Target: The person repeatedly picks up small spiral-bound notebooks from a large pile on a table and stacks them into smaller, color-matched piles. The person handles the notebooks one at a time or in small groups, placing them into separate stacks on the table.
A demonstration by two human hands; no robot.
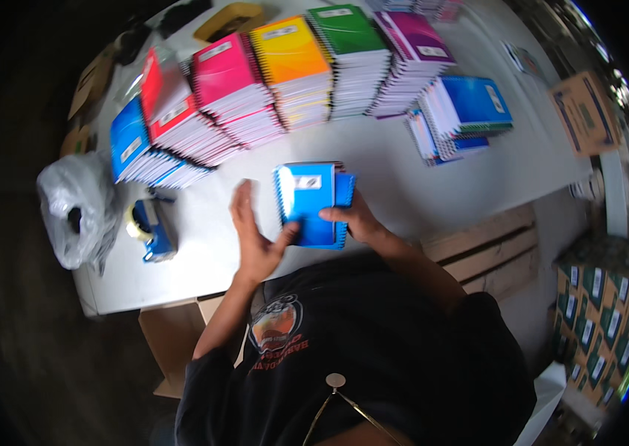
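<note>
A small stack of blue spiral notebooks (pixel 305 212) is in front of me, close to the near edge of the table. The notebook underneath sticks out to the right of the top one. My right hand (pixel 359 219) grips the stack's right side, thumb on top and the other fingers hidden beneath or behind. At the stack's left, my left hand (pixel 256 245) is open, fingers stretched and slightly blurred, its thumb at the lower left corner. Whether that thumb presses on the cover, I cannot tell.
Tall notebook piles stand in an arc: blue (pixel 130 141), red (pixel 173 111), pink (pixel 227 70), yellow (pixel 290 52), green (pixel 348 33) and purple (pixel 412 37). More blue notebooks (pixel 474 100) lie right. A tape dispenser (pixel 157 232) and plastic bag (pixel 69 193) sit left.
</note>
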